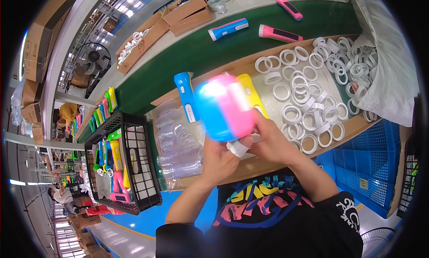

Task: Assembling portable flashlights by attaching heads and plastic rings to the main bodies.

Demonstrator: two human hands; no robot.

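Observation:
Close to the camera, a blue and pink flashlight (225, 108) is held up, its body end toward me and partly blurred by glare. My left hand (219, 162) is closed round its lower side. My right hand (270, 139) grips it from the right, with fingers near a white ring (237, 148) at the flashlight's lower end. Whether the ring is seated on the flashlight I cannot tell. Behind it lie a blue flashlight (185, 97) on the left and a yellow flashlight (251, 95), partly hidden. Many loose white rings (300, 93) spread to the right of my hands.
Stacks of clear discs (178, 144) lie left in the cardboard tray (223, 180). A black crate (145, 177) of colored flashlights stands at left. Beyond are more flashlights (228, 29) on the green belt (178, 52), cardboard boxes (140, 41) and, at right, a white plastic bag (389, 79) and blue crate (366, 168).

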